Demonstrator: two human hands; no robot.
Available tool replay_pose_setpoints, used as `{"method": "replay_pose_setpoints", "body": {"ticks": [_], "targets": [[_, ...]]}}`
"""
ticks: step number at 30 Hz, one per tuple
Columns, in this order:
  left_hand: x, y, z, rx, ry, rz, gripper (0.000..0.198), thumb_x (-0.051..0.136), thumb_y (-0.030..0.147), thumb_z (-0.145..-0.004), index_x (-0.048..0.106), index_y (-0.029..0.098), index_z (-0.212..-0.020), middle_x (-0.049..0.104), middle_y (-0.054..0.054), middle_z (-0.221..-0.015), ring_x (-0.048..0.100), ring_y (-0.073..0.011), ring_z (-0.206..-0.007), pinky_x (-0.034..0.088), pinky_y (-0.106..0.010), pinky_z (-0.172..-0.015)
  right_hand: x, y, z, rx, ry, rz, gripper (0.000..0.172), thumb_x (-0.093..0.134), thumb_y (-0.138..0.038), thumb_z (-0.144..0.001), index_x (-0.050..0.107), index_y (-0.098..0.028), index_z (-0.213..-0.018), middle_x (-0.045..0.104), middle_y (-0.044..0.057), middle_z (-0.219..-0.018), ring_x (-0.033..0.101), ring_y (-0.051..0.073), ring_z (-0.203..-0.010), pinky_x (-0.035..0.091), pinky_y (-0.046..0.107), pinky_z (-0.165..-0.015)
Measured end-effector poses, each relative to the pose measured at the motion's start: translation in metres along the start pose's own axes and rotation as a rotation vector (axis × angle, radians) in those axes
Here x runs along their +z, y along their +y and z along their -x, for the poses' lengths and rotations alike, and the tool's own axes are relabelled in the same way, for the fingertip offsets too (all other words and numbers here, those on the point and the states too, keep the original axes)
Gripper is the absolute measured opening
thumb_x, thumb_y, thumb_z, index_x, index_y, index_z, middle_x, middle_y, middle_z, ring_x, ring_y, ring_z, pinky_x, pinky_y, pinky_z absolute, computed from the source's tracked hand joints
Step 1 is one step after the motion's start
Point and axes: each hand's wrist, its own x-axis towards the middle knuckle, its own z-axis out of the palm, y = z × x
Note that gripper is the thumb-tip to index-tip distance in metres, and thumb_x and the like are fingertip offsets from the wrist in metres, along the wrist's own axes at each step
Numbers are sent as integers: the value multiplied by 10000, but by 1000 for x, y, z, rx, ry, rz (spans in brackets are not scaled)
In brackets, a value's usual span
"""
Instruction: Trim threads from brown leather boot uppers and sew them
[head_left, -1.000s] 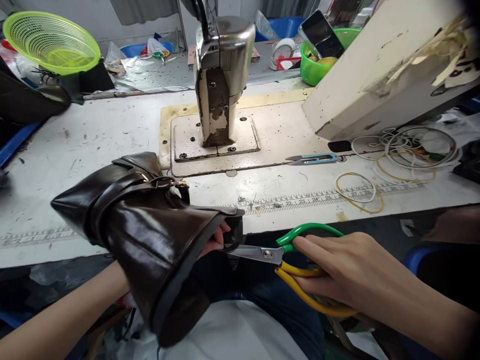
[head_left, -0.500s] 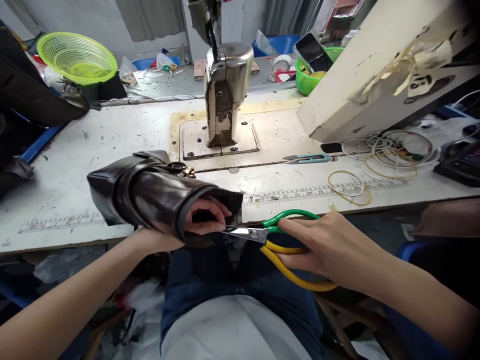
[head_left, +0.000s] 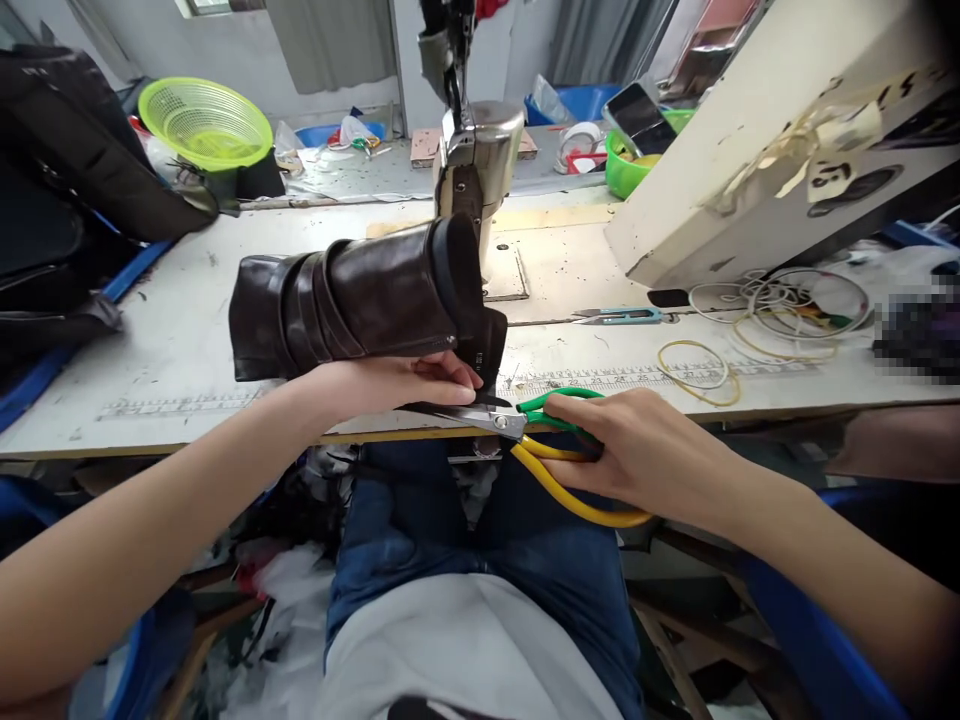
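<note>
My left hand (head_left: 397, 382) grips the lower edge of a dark brown leather boot upper (head_left: 352, 300), holding it above the front of the sewing table (head_left: 150, 360). My right hand (head_left: 637, 450) is closed round the green and yellow handles of a pair of scissors (head_left: 540, 440). The blades point left and meet the leather's edge just below my left fingers. Behind the leather stands the post of a sewing machine (head_left: 476, 150).
A small blue thread snip (head_left: 619, 316) and loose rubber bands (head_left: 701, 365) lie right of the machine post. A cream machine body (head_left: 765, 150) slants at upper right. A yellow-green basket (head_left: 204, 122) and dark bags (head_left: 67, 180) sit at left. A green bowl (head_left: 626, 165) stands behind.
My left hand has lifted and turned the leather piece up and to the right, over the table edge. The scissors followed up and left, their blades staying at the leather's edge.
</note>
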Motion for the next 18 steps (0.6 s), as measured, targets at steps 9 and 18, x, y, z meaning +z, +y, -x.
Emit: {"method": "replay_pose_setpoints", "body": {"ticks": [9,18], "targets": [[4,18,-5,27,-38,-47,260,731,384,-787,720,164,-926,747,-49,-1010,659,-197,-951,513,-280,-822,-12,-7,-23,-27,-31,-38,265,600,-474,-908,567,-225,-823,453,-43,-503,371,139,-439,163,283,-503],[20,24,-5,206,225,-446,181,565,359,-945,649,199,-959,709,-36,-1063,645,-212,-1023,483,-341,-981,15,-17,-18,36,60,-325,229,579,-414,-913,539,-222,-795,385,-65,-502,348,139,-448,248,250,-489]]}}
